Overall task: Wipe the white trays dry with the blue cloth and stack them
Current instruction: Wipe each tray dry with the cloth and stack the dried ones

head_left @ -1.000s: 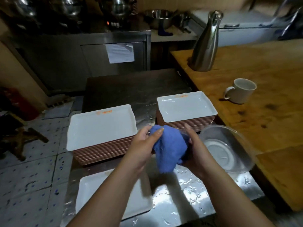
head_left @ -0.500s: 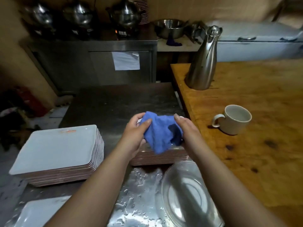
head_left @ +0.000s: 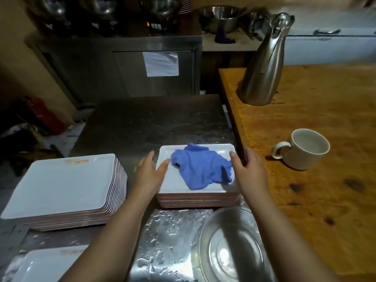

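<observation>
My soft blue cloth (head_left: 200,168) on glossy white trays (head_left: 203,185); wet, shiny steel counter (head_left: 162,231); rough, stained wood tabletop (head_left: 325,190); brushed-metal jug (head_left: 264,64).

Crumpled blue cloth (head_left: 200,168) lying on right stack of white trays (head_left: 198,195), taller tray stack (head_left: 61,190) left

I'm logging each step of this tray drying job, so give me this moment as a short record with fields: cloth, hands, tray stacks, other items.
cloth: blue cloth lies crumpled on top tray of right stack
left hand: open, fingers at that tray's left edge
right hand: open, at its right edge
left stack: taller, bare top
single tray: near left on wet steel counter
other: clear bowl, mug, steel jug
</observation>
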